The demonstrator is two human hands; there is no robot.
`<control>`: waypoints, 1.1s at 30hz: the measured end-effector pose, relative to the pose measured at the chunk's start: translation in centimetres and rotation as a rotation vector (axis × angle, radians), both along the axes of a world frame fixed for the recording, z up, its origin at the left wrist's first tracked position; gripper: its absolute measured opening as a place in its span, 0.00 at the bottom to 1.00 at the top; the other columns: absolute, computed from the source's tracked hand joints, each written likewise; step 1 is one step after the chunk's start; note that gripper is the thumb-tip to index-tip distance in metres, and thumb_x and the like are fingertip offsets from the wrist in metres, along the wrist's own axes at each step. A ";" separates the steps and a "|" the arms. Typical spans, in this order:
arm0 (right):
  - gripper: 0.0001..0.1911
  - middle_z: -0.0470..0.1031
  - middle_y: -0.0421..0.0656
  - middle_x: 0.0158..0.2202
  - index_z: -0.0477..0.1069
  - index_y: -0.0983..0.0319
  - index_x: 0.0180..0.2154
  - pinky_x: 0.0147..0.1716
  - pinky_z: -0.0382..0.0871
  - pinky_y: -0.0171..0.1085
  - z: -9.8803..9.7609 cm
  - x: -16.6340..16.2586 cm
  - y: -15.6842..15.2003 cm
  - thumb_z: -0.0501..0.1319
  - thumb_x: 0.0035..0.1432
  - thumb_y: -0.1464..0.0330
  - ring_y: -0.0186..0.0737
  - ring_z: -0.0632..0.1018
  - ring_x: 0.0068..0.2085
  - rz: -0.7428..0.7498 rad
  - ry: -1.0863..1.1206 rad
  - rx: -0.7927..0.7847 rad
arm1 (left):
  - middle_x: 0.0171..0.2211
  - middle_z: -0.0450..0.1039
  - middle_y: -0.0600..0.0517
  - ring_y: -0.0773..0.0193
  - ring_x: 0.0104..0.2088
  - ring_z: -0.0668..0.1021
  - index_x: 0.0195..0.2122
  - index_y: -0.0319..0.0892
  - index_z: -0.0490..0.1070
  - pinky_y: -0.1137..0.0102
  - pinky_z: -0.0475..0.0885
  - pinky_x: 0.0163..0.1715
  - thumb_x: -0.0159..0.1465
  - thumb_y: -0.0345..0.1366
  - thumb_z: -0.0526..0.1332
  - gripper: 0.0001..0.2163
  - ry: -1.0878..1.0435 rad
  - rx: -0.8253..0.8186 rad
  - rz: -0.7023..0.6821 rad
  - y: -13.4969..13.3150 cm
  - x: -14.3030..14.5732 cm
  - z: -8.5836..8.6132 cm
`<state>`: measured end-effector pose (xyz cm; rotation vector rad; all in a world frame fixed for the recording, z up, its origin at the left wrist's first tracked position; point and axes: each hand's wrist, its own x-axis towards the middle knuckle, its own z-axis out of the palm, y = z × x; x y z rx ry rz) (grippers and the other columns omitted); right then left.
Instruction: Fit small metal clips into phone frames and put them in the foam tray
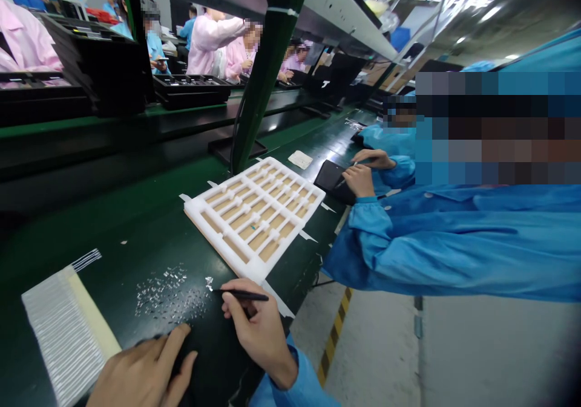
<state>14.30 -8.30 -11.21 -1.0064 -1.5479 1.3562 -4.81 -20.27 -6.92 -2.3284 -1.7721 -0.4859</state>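
My right hand (261, 328) pinches slim black tweezers (247, 296), their tip pointing left at a small cluster of shiny pieces (209, 282) on the dark green bench. Left of that tip lies a loose scatter of tiny metallic parts (170, 295). At the bottom edge, my left hand (147, 364) rests near the scatter, index finger stretched out and thumb apart, holding nothing that I can see. Beside it on the left is a sheet covered with rows of thin pale strips (68, 334), a few strips sticking out at its top corner.
A white foam tray (218, 251) with rows of slots stands ahead of my right hand. A green post (263, 80) rises behind it. A co-worker in a blue smock (436, 237) works close on the right over a black tray (333, 180). Black trays (190, 92) line the far side.
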 end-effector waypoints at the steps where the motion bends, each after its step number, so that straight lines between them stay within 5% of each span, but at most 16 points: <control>1: 0.14 0.81 0.46 0.32 0.82 0.63 0.43 0.29 0.82 0.36 0.2 0.2 -0.1 0.69 0.69 0.58 0.40 0.83 0.29 0.026 0.006 -0.039 | 0.26 0.82 0.56 0.66 0.22 0.85 0.51 0.40 0.75 0.72 0.74 0.17 0.83 0.40 0.40 0.23 0.001 0.004 -0.002 0.0 -0.1 0.0; 7: 0.20 0.77 0.42 0.25 0.80 0.66 0.40 0.24 0.78 0.34 0.9 0.7 -0.4 0.71 0.64 0.54 0.37 0.79 0.23 0.188 -0.028 -0.264 | 0.32 0.82 0.54 0.66 0.27 0.86 0.59 0.42 0.76 0.74 0.77 0.23 0.82 0.42 0.44 0.21 0.012 -0.011 0.000 -0.1 -0.3 -0.1; 21: 0.11 0.77 0.40 0.23 0.81 0.64 0.35 0.22 0.71 0.31 1.9 -0.2 0.2 0.69 0.61 0.61 0.38 0.80 0.22 0.302 -0.135 -0.223 | 0.33 0.80 0.52 0.68 0.26 0.85 0.58 0.43 0.79 0.76 0.75 0.21 0.81 0.37 0.44 0.23 0.060 -0.092 -0.066 0.2 -0.5 0.0; 26: 0.16 0.77 0.41 0.24 0.81 0.65 0.38 0.22 0.77 0.32 1.4 -0.2 0.0 0.71 0.63 0.57 0.37 0.80 0.22 0.216 -0.054 -0.234 | 0.35 0.81 0.50 0.66 0.29 0.85 0.62 0.43 0.78 0.76 0.78 0.24 0.79 0.34 0.47 0.22 0.147 -0.151 -0.063 -0.1 -0.7 -0.6; 30: 0.15 0.83 0.47 0.38 0.82 0.63 0.44 0.29 0.85 0.36 0.4 -0.4 -0.4 0.69 0.67 0.57 0.40 0.84 0.29 -0.012 0.015 -0.079 | 0.35 0.81 0.50 0.63 0.28 0.85 0.62 0.43 0.79 0.73 0.78 0.22 0.79 0.34 0.47 0.22 0.179 -0.140 -0.058 -0.2 -0.4 -0.5; 33: 0.12 0.82 0.48 0.42 0.83 0.61 0.45 0.30 0.87 0.36 0.0 -0.5 -0.5 0.68 0.69 0.60 0.40 0.85 0.31 -0.028 0.025 -0.019 | 0.32 0.80 0.49 0.63 0.25 0.84 0.59 0.42 0.81 0.71 0.77 0.20 0.78 0.33 0.46 0.23 0.186 -0.082 -0.057 0.0 0.0 -0.2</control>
